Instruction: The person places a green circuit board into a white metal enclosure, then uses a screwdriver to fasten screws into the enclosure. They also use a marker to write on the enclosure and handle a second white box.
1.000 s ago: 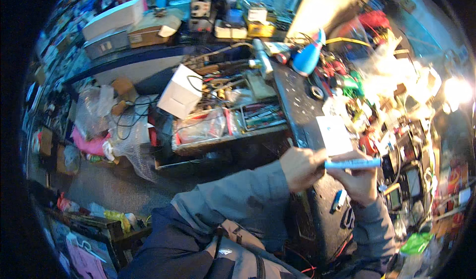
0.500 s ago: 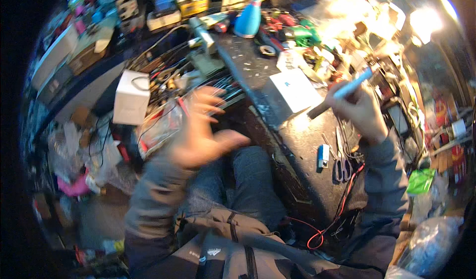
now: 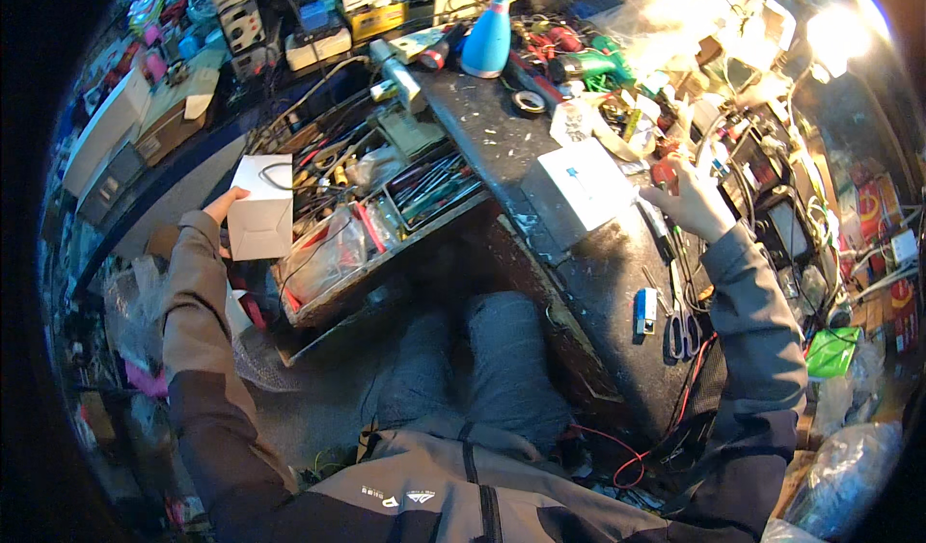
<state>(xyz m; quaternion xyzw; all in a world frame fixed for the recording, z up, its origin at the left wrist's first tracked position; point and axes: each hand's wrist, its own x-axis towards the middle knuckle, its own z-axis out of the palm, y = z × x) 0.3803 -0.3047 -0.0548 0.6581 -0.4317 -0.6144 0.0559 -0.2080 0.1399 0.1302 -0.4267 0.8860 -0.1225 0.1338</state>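
My left hand (image 3: 225, 215) is closed at the left edge of a white box (image 3: 261, 217) with a dark cord loop. The box is at the left end of an open drawer (image 3: 328, 297), and part of the hand is hidden behind it. Over the dark workbench (image 3: 612, 326), my right hand (image 3: 696, 201) has its thumb and forefinger apart, with nothing visible between them. Below its thumb lies a slim dark tool (image 3: 656, 223). Another white box (image 3: 584, 188) stands on the bench to the left of this hand.
Screwdrivers (image 3: 432, 186) and other tools fill the drawer. Scissors (image 3: 683, 326) and a small blue-and-white box (image 3: 645, 312) lie on the bench. Farther back are a blue spray bottle (image 3: 486, 40), a tape roll (image 3: 528, 102) and tangled cables beneath a bright lamp (image 3: 834, 37).
My left hand has moved left from above the drawer and taken hold of the white box. The light-blue tool held in my right hand no longer shows there.
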